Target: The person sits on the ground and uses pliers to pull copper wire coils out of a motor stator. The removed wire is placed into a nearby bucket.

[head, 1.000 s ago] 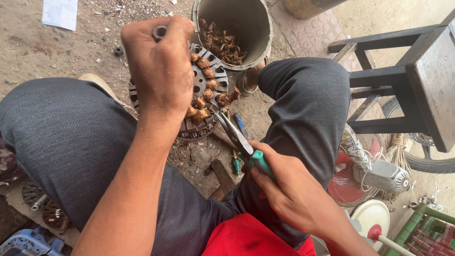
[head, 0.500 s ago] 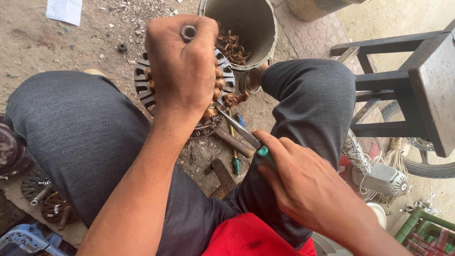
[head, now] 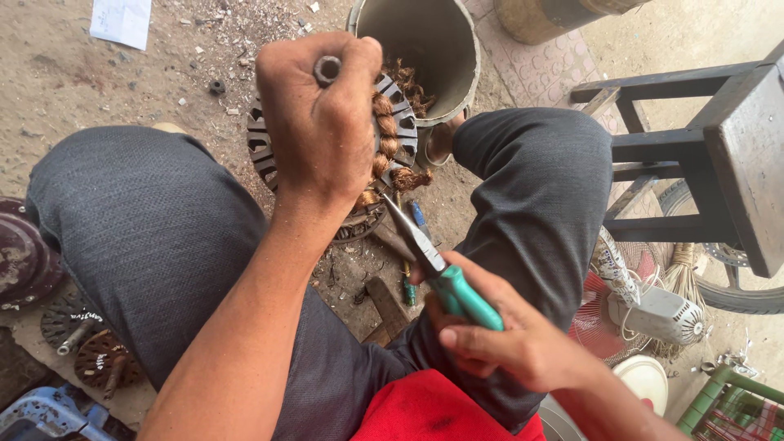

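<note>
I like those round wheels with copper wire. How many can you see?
3. One stator is gripped by its shaft in the left hand, pliers in the right hand at its coils. Two more lie at lower left. Others may be hidden.

Copper-brown wire coils ring the dark grey slotted steel stator (head: 390, 122) under my left hand (head: 320, 114). My right hand (head: 510, 339) closes on grey-jawed pliers with teal-green handles (head: 445, 278). My trousers (head: 155, 245) are charcoal grey, my shirt hem (head: 433, 408) bright red. A dull grey-beige bucket (head: 433, 49) stands on tan, speckled dirt ground (head: 57, 90), beside a black wooden stool (head: 719, 139); a pale blue-white paper scrap (head: 121, 20) lies at the ground's far left corner.
</note>
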